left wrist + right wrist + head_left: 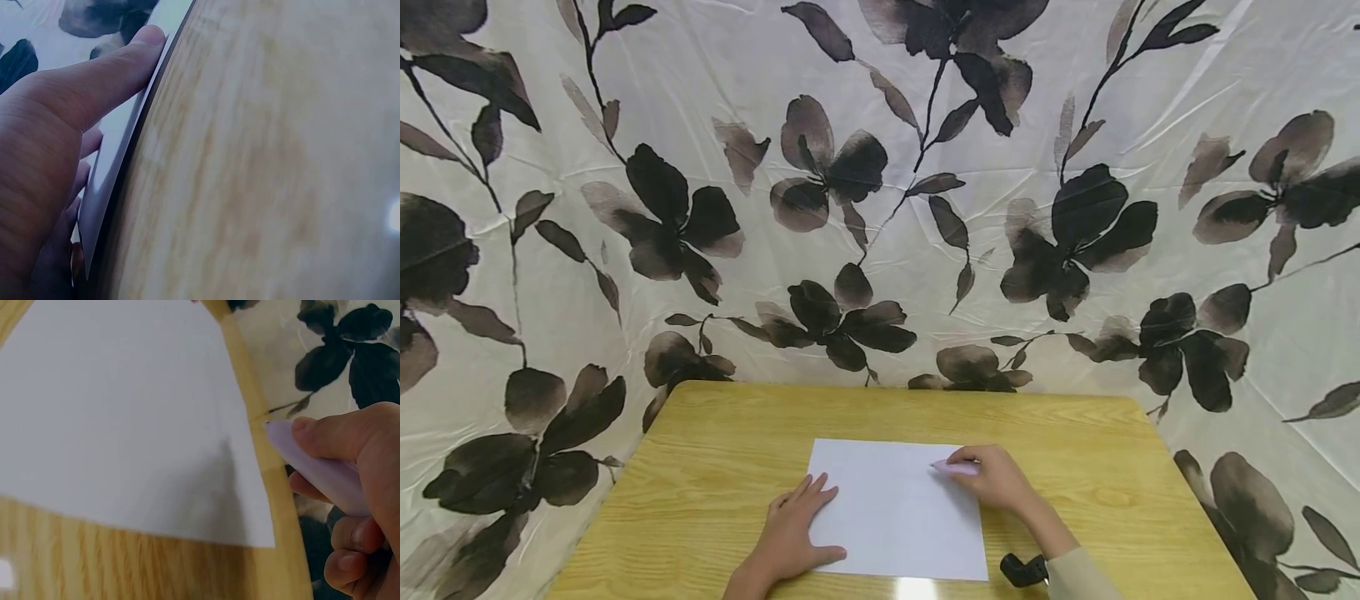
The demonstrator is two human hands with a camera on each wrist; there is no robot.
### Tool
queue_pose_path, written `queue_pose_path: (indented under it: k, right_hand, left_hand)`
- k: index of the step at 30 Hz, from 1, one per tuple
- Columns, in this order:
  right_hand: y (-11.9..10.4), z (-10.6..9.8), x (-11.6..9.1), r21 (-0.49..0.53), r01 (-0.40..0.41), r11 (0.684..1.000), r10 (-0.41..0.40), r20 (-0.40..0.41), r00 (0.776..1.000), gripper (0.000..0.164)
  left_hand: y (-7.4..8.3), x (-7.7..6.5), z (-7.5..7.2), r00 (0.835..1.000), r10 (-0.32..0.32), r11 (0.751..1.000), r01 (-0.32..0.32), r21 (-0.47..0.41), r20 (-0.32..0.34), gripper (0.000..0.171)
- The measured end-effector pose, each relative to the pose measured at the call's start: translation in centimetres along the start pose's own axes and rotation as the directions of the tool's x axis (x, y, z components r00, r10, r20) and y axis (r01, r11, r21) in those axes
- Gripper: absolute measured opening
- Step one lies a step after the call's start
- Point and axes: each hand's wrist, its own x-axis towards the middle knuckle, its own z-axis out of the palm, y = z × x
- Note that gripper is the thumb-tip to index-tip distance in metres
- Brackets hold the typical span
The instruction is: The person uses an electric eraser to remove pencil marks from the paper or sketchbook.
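Observation:
A white sheet of paper [895, 517] lies on the wooden table. My left hand [793, 529] rests at its left edge, fingers and thumb spread; in the left wrist view the thumb [106, 81] reaches onto the sheet near its edge. Over the right part of the sheet, my right hand [996, 479] holds a thick lavender pen-shaped tool [957, 467] between thumb and fingers. Its small dark tip points left. The right wrist view shows the tool [322, 469] beside the paper's edge; the tip appears raised, and its exact kind is unclear.
The yellow wooden table [737, 450] has rounded far corners. A cloth with dark flowers [850, 250] hangs behind it and along both sides. Beside the right sleeve cuff is a black curved object [1022, 571]. Light reflects at the table's near edge.

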Motion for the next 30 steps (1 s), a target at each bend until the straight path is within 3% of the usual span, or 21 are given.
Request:
queue_pose_path:
  k: [13,23,30]
  right_hand:
    - [1.8,-1.0,-3.7,0.011,-0.031,0.999,0.031,-0.011,0.999,0.017]
    - [1.1,-0.2,-4.6,0.036,0.056,0.998,-0.054,-0.07,0.996,0.02]
    - [1.0,0.5,-4.6,0.05,0.121,0.991,-0.117,-0.078,0.99,0.019]
  left_hand:
    - [-0.1,0.1,-0.2,1.0,-0.019,1.0,0.019,0.01,0.018,0.094]
    - [0.0,0.4,-0.2,1.0,-0.015,1.0,0.015,0.005,0.014,0.094]
    - [0.0,0.3,0.0,0.998,-0.044,0.999,0.045,-0.006,0.055,0.096]
